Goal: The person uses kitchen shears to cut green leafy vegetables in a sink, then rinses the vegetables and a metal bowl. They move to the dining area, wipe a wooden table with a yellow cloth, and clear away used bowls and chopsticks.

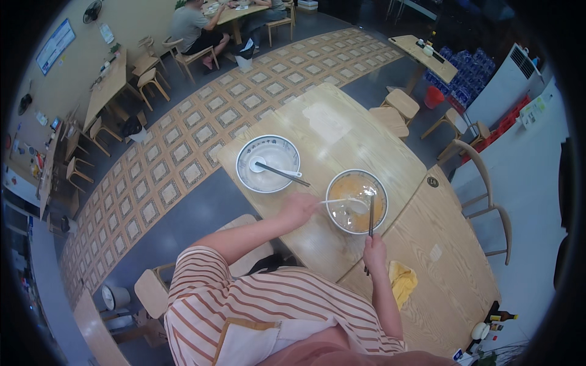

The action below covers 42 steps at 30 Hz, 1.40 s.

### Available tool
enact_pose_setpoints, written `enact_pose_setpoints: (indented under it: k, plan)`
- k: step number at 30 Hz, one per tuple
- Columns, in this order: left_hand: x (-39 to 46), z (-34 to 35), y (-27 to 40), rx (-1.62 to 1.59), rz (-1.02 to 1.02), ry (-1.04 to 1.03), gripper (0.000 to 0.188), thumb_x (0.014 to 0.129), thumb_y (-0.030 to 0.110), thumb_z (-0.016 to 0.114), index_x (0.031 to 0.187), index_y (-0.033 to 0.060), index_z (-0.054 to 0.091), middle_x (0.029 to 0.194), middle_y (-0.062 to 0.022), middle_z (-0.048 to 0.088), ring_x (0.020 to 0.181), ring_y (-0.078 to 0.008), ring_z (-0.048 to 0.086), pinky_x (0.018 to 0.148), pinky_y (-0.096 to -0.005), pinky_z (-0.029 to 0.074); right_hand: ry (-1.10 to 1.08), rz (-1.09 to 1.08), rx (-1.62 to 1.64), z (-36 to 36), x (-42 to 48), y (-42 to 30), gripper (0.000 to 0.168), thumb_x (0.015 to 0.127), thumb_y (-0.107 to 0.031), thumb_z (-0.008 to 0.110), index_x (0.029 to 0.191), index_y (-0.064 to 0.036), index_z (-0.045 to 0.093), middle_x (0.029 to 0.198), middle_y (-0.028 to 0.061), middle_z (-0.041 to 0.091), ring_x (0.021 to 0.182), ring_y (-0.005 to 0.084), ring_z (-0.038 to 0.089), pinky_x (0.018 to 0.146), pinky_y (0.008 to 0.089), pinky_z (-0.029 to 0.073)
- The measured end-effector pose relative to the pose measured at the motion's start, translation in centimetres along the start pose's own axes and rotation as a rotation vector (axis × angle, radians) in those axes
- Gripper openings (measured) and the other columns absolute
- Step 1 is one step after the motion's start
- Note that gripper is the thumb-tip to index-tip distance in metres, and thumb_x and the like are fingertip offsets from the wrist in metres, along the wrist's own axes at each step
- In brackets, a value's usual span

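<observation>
A white bowl of orange soup (339,185) stands before me on the wooden table (389,155). From its left, my left hand (300,210) grips the handle of a white spoon (357,207), whose head is in the soup. Dark chopsticks (371,215) are in my right hand (376,254), their tips over the bowl's right side. To the left sits a second white bowl (274,148) with dark marks inside the rim. It holds another white spoon (257,165) and dark chopsticks (281,174) that stick out over its edge.
A yellow cloth (403,281) lies beside my right forearm on the adjoining table (439,279). Condiment bottles (502,316) line that table's far corner. Stools (153,293) and a chair (474,164) surround the tables. Other people (192,27) sit at the back.
</observation>
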<state>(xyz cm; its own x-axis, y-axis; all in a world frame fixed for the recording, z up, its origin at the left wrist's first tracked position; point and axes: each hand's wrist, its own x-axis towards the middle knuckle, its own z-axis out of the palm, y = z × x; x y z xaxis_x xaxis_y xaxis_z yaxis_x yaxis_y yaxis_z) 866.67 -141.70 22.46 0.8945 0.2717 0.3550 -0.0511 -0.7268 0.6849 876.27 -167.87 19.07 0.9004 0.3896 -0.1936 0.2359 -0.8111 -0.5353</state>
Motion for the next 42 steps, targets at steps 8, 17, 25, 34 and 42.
enact_pose_setpoints:
  k: [8,17,25,34,42]
  plan:
    - [-6.0,-2.0,-4.0,-1.074,-0.972,0.516,0.012,0.085,0.010,0.057,0.092,0.0016,0.063,0.077,-0.0066,0.064,0.064,-0.0122,0.057,0.055,-0.0230,0.042,-0.090,-0.210,-0.027,-1.4,2.2,-7.8,0.029,0.090,-0.027,0.043,0.098,0.000,0.052,0.080,0.0255,0.060,0.077,0.0427,0.058,0.069,0.0498,0.044]
    - [-5.3,-3.7,-6.3,-1.227,-1.101,0.839,0.015,0.092,0.019,0.051,0.097,0.0047,0.050,0.089,-0.0091,0.063,0.071,-0.0177,0.062,0.056,-0.0259,0.042,-0.275,-0.541,-0.362,8.1,9.3,-23.3,0.020,0.078,-0.010,0.050,0.090,-0.004,0.064,0.088,0.0171,0.066,0.084,0.0321,0.064,0.069,0.0406,0.051]
    - [-5.3,-0.1,-12.7,-1.336,-1.228,0.823,0.039,0.088,0.043,0.052,0.100,0.0069,0.044,0.104,-0.0078,0.054,0.097,-0.0236,0.054,0.069,-0.0336,0.041,-0.270,-0.662,-0.517,17.2,13.3,-25.7,0.020,0.079,-0.017,0.055,0.091,-0.010,0.070,0.093,0.0105,0.068,0.084,0.0247,0.066,0.066,0.0394,0.053]
    - [-5.9,-1.8,-7.1,-1.153,-1.294,0.728,0.071,0.085,0.056,0.047,0.127,0.0009,0.030,0.117,-0.0198,0.046,0.101,-0.0286,0.048,0.080,-0.0367,0.043,-0.014,-0.646,0.102,6.2,8.0,-17.6,0.012,0.069,-0.015,0.058,0.073,-0.006,0.064,0.079,0.0124,0.063,0.079,0.0316,0.061,0.067,0.0426,0.049]
    - [-10.5,3.3,-8.2,-1.350,-1.219,-0.144,0.031,0.088,0.021,0.053,0.113,0.0017,0.050,0.104,-0.0141,0.055,0.093,-0.0270,0.055,0.087,-0.0393,0.045,0.612,0.251,-0.064,-0.3,-7.5,12.4,0.013,0.077,-0.014,0.055,0.085,-0.004,0.058,0.085,0.0153,0.056,0.082,0.0310,0.052,0.070,0.0409,0.042]
